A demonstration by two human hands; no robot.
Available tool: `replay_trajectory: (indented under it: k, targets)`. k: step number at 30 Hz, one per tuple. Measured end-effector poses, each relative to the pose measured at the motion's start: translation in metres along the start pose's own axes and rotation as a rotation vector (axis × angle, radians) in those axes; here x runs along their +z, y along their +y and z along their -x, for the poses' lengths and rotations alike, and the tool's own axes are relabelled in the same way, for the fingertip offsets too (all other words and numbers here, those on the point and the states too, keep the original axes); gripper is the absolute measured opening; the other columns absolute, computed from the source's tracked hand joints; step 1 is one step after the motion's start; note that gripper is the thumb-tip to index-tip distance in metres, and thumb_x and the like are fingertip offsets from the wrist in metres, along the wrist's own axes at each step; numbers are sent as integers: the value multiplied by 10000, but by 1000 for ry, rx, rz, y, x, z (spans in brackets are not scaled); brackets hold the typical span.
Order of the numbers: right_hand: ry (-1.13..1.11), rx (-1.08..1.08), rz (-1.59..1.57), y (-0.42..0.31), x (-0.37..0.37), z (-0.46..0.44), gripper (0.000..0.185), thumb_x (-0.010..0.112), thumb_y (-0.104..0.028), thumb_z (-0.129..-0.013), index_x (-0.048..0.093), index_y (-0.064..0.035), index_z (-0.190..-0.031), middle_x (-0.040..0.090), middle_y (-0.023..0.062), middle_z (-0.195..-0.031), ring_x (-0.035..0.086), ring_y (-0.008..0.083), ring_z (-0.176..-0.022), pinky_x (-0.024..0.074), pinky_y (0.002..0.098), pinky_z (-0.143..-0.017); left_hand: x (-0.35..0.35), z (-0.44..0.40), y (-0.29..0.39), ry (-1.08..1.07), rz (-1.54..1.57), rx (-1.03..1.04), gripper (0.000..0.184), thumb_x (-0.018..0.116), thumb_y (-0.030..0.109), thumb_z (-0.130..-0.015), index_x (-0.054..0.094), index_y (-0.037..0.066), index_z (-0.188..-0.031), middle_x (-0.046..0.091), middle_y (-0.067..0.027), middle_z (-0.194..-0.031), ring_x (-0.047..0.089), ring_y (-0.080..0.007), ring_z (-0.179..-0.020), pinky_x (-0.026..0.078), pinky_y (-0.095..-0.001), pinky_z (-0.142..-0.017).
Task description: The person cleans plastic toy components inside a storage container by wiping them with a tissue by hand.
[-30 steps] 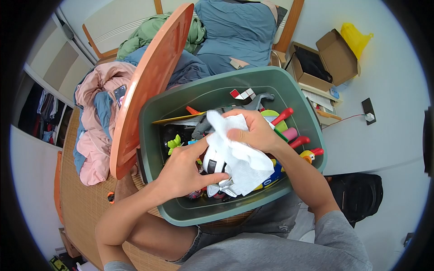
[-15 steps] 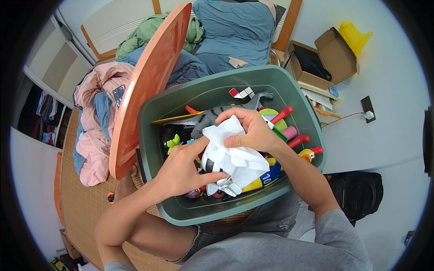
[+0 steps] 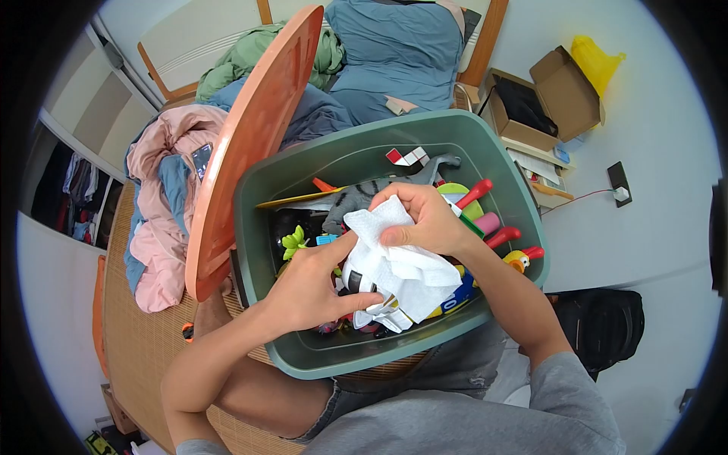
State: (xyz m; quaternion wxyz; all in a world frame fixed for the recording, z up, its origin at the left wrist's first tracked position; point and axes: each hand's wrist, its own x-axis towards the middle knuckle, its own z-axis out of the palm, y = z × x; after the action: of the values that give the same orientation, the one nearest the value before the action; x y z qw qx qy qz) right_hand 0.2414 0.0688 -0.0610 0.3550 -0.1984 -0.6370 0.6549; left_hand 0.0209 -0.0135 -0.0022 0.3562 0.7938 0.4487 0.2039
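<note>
My left hand grips a white toy with black patches, whose exact kind I cannot make out because cloth and fingers cover much of it. A white wipe or tissue is pinched in my right hand and lies pressed over the toy. Both hands are above a green plastic bin of toys. Below them are a grey striped toy animal, a light green flower-like piece and several red-handled toys.
An orange lid stands tilted at the bin's left. Pink bedding lies beyond it on the woven mat. At the right are an open cardboard box, a black backpack and a wall socket.
The wipe and the toy have shifted slightly to the right, and the wipe's lower corner hangs lower. Both hands keep their hold.
</note>
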Motion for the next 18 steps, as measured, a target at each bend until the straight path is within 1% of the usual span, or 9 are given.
replay_trajectory:
  k: [3, 5, 7, 9, 11, 13, 15, 17, 18]
  targets:
    - [58, 80, -15, -3, 2, 0, 371, 760, -191, -856, 613, 9, -1133, 672, 41, -967, 614, 77, -848, 514, 248, -732, 1, 1, 0, 57, 6, 41, 808, 861, 240, -690, 469, -76, -1322, 665, -224, -892, 675, -301, -751, 535, -356, -694]
    - [81, 192, -109, -8, 2, 0, 361, 762, -180, -851, 609, 5, -1121, 673, 43, -966, 613, 77, -846, 514, 247, -736, 1, 1, 0, 47, 19, 17, 800, 861, 237, -690, 473, -75, -1316, 664, -225, -893, 675, -302, -751, 535, -357, -693]
    - [75, 187, -107, -7, 1, -1, 358, 751, -185, -862, 607, 4, -1130, 674, 44, -968, 614, 78, -847, 513, 246, -736, 0, 0, 1, 37, 31, -7, 791, 860, 234, -690, 477, -75, -1310, 664, -225, -894, 675, -303, -751, 535, -358, -692]
    - [69, 181, -105, -5, 0, 0, 354, 740, -189, -873, 605, 4, -1138, 674, 46, -969, 615, 78, -847, 513, 245, -737, -1, 0, 3, 44, 32, 31, 796, 862, 235, -689, 475, -77, -1311, 666, -221, -888, 675, -303, -746, 535, -357, -690]
    - [-1, 64, -1, -2, -1, 1, 357, 701, -214, -908, 603, 3, -1174, 673, 46, -970, 616, 79, -847, 510, 242, -730, -2, 0, 1, 12, 8, 21, 802, 861, 235, -691, 470, -70, -1322, 668, -217, -888, 675, -301, -743, 536, -356, -688]
    - [-4, 59, 0, -2, -1, 1, 353, 700, -208, -908, 602, 4, -1174, 674, 49, -971, 618, 79, -849, 511, 241, -733, -2, 0, -1, -18, -16, 11, 808, 860, 235, -692, 465, -62, -1332, 670, -212, -888, 675, -299, -740, 537, -355, -686]
    - [-7, 53, 0, -3, 1, 1, 350, 698, -202, -909, 602, 4, -1174, 674, 51, -971, 620, 80, -852, 511, 240, -735, -1, 0, -1, -7, -35, 16, 744, 858, 235, -694, 500, -56, -1278, 670, -204, -877, 674, -297, -727, 537, -352, -677]
    - [77, 178, -108, -8, 5, 0, 343, 736, -173, -874, 607, 1, -1141, 674, 53, -968, 621, 79, -850, 511, 238, -740, -2, 0, 3, 19, 10, 6, 703, 859, 235, -693, 515, -56, -1233, 667, -204, -864, 673, -302, -722, 537, -355, -672]
    - [77, 178, -108, -8, 4, 0, 343, 736, -173, -874, 607, 1, -1141, 674, 53, -968, 621, 79, -850, 511, 238, -740, -2, 0, 5, 46, 54, -3, 664, 860, 236, -692, 530, -56, -1189, 664, -205, -851, 672, -307, -716, 537, -357, -668]
